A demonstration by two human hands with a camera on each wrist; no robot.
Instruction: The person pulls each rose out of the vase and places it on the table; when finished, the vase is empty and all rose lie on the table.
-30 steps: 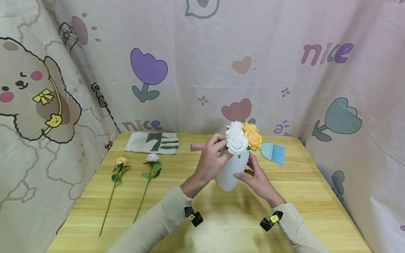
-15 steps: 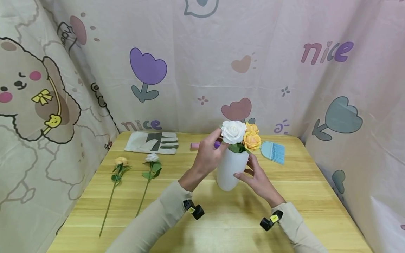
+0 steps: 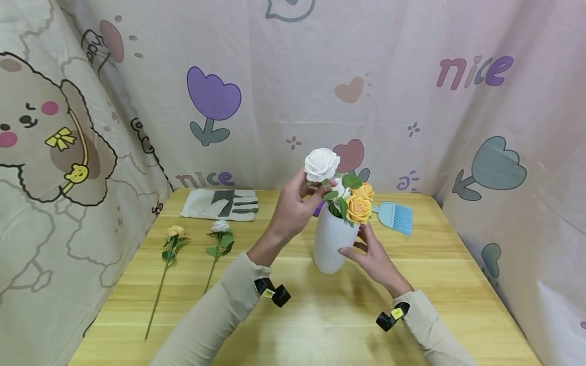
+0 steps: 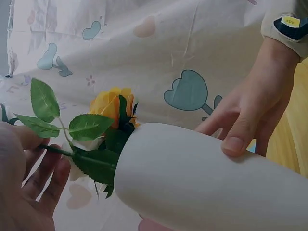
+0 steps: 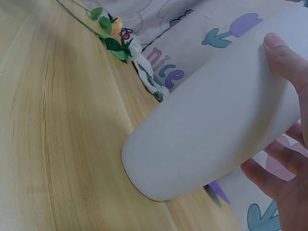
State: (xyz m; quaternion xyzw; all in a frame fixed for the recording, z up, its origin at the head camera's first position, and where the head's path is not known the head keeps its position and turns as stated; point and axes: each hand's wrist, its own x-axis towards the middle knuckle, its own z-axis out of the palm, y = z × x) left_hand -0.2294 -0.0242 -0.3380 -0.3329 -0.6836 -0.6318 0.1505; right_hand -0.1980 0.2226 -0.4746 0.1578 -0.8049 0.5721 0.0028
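Observation:
A white rose [image 3: 322, 164] stands above the mouth of a white vase [image 3: 334, 244], and my left hand [image 3: 290, 211] pinches it just under the bloom. In the left wrist view, its green stem [image 4: 58, 150] runs from those fingers toward the vase mouth, behind leaves. Two yellow roses [image 3: 359, 208] and another white rose [image 3: 341, 188], partly hidden by leaves, sit in the vase. My right hand [image 3: 377, 256] grips the vase's right side, its thumb on the front. The vase stands on the table, its base visible in the right wrist view.
On the table's left lie a yellow rose [image 3: 175, 233] and a white rose [image 3: 221, 227] with long stems. Behind them is a white and grey glove [image 3: 220, 204]. A small blue brush [image 3: 396, 218] lies right of the vase; a purple object [image 3: 319, 209] is mostly hidden behind it.
My left hand has moved up and left, raising the white rose from among the other blooms. Leaves and another white rose now show beneath it. The right hand keeps its hold on the vase.

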